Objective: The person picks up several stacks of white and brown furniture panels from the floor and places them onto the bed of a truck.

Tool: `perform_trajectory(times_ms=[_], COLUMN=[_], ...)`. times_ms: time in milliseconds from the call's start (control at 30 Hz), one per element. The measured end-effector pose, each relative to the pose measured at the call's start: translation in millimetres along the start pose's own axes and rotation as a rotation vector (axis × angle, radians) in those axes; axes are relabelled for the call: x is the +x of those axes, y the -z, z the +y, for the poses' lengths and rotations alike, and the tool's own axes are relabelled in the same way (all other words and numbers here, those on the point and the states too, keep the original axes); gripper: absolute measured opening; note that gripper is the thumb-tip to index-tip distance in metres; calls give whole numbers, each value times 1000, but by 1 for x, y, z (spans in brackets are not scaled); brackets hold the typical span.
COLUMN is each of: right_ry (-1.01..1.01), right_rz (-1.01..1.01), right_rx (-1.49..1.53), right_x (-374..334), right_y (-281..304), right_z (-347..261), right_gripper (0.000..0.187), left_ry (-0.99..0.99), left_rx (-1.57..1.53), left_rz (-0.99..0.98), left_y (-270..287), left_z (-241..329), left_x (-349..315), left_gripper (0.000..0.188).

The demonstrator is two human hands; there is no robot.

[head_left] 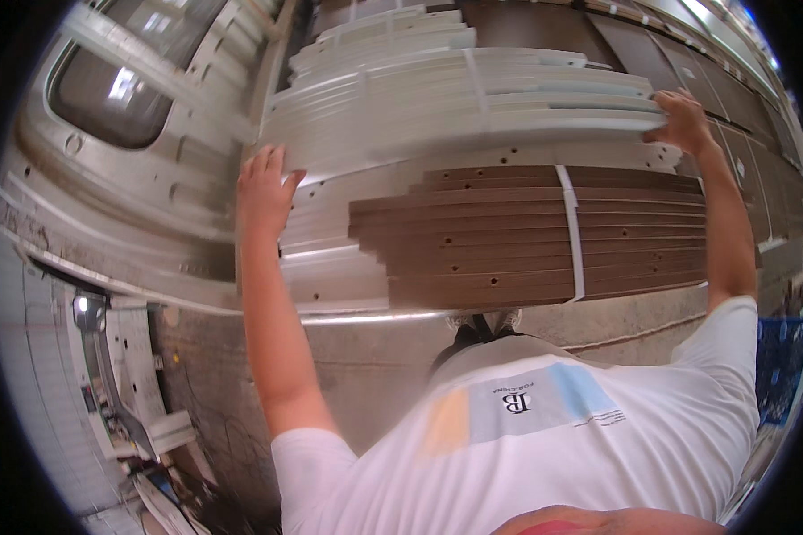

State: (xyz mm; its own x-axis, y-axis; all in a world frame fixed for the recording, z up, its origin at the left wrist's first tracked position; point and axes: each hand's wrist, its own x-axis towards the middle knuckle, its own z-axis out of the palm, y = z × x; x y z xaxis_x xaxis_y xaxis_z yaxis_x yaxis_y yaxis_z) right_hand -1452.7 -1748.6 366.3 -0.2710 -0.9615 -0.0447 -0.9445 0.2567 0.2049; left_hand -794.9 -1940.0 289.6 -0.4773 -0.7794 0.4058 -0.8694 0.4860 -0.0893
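Note:
A long white board (393, 159) with small dark holes lies across the stack in front of me. My left hand (269, 189) is at its left end, fingers along the end and thumb apart over the top. At the right ends of the white pieces, my right hand (684, 123) curves its fingers over the far side, thumb on the near side. Both hands appear to grip the board's ends; the undersides of the fingers are hidden. Closer to me lies a stepped stack of brown boards (482, 236), drilled with holes and bound by a white strap (569, 232).
More strapped white boards (384, 53) lie beyond, with brown panels (526, 34) behind them. A pale metal machine frame with a dark window (116, 94) stands at left. Concrete floor (366, 366) shows below the stack, and a blue crate (781, 366) sits at right.

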Motion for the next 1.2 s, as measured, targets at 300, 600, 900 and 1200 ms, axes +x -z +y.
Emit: perform_trajectory(times_ms=[300, 600, 900, 1200], right_ry=[133, -488, -791, -919], right_rz=[162, 462, 787, 825], right_rx=[79, 535, 547, 2092], right_x=[-25, -210, -256, -266], right_y=[-26, -70, -166, -250], right_z=[-19, 121, 227, 325], right_gripper=[77, 71, 58, 51], left_ry=[84, 305, 657, 837], left_rx=[-151, -802, -1170, -1648], left_rz=[-209, 133, 239, 129], left_y=[71, 73, 34, 4], left_z=[41, 197, 162, 135], left_x=[-18, -129, -112, -55], left_gripper=[56, 82, 46, 22])
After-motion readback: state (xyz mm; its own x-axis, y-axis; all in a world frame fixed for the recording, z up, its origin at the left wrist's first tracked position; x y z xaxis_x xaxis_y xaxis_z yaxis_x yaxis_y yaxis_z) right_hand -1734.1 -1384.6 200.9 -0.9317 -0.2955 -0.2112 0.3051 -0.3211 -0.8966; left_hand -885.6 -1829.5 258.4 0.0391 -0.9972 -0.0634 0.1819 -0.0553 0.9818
